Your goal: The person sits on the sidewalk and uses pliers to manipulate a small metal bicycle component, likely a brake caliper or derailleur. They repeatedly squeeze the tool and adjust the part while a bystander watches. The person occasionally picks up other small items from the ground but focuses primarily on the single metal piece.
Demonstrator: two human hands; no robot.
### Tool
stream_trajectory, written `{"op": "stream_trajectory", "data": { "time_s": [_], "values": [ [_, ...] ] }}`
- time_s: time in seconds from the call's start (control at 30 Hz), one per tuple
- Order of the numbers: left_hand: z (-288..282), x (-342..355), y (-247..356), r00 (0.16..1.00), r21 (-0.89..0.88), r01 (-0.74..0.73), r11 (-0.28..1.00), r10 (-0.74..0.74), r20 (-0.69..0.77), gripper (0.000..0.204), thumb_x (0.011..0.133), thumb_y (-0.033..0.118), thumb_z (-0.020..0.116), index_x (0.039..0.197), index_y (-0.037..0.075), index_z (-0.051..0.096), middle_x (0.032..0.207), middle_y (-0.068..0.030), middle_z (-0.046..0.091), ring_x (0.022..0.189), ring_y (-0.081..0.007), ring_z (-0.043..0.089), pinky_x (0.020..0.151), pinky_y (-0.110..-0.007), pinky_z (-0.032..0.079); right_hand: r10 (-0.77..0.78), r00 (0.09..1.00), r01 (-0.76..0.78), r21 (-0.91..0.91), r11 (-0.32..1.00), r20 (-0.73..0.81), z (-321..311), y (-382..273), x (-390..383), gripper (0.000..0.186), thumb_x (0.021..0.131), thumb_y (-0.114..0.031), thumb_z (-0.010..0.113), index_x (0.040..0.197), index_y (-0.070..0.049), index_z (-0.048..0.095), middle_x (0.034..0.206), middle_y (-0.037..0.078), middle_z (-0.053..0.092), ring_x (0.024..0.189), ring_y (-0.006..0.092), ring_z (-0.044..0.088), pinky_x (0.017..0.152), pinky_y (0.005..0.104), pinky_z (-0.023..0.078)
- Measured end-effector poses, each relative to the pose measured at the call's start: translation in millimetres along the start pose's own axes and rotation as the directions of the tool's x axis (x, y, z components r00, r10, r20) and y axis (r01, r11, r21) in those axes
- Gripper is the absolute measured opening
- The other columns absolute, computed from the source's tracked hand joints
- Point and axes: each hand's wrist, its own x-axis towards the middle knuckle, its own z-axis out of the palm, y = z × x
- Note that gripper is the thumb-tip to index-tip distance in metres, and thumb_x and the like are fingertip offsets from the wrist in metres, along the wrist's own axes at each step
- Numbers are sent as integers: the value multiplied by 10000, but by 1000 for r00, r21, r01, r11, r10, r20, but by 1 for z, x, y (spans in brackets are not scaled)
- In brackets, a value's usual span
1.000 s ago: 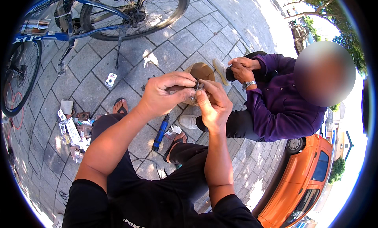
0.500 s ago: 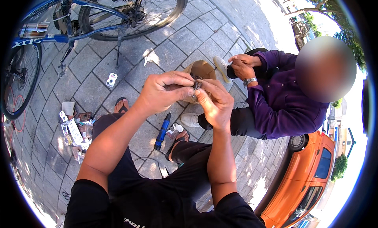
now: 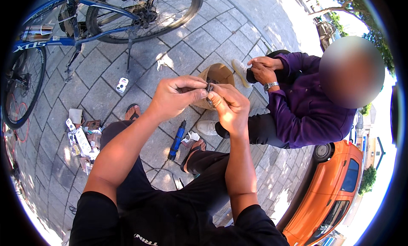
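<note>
Pinched a small dark metal part (image 3: 209,88) between fingertips of left hand (image 3: 176,97) and right hand (image 3: 229,106), mid-fitting, needing finer alignment next.

Black short-sleeved shirt (image 3: 170,220) with small white print at chest, dark trousers (image 3: 204,178), black flip-flops (image 3: 132,112); forearms bare, no watch or rings visible.

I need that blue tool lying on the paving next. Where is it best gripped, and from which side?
Grip the blue tool around the thick blue handle, mid-length, reaching down from above. It lies flat on the paving between the person's feet, with its dark tip end nearer the body.
</note>
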Motion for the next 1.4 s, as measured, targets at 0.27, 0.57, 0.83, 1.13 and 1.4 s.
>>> {"op": "stream_trajectory", "data": {
  "time_s": [0.27,0.57,0.83,1.13,1.4],
  "values": [
    [-10,14,3,894,-369,430,824,-446,45,266,944,133,797,1157,4,702,1051,-139,755,932,-275,764,823,-416,632,386,913,-403,421,813,129,5,7,9,178,1016,-127,715,1032,48,746,794,21,679,691,76,580,602,251,464],
    [-9,15,12,823,-335,567,752,-536,188,355,1007,253,727,1283,43,649,1033,-121,755,903,-242,771,732,-372,623,604,748,-634,569,524,277,2,11,6,248,996,-219,715,906,12,716,762,56,686,601,117,613,539,266,495],
    [-8,15,6,798,-332,603,726,-554,237,300,1042,324,666,1207,75,685,961,-55,739,844,-191,750,629,-313,537,625,713,-668,579,467,318,2,8,8,278,1018,-243,661,910,7,720,764,64,692,580,115,603,504,263,486],
    [-11,15,4,780,-410,623,666,-572,254,247,1053,295,640,1161,78,688,958,-56,751,843,-200,759,627,-311,559,602,760,-626,520,581,242,5,7,8,253,1026,-218,666,968,22,720,800,58,698,665,112,637,585,268,514],
    [-9,17,0,798,-404,594,695,-572,190,246,1057,294,634,1189,88,662,964,-59,746,842,-177,733,616,-324,538,274,959,-249,249,936,-73,22,2,-5,148,958,-80,742,1055,28,716,917,54,717,801,154,706,700,305,567]
  ]
}}
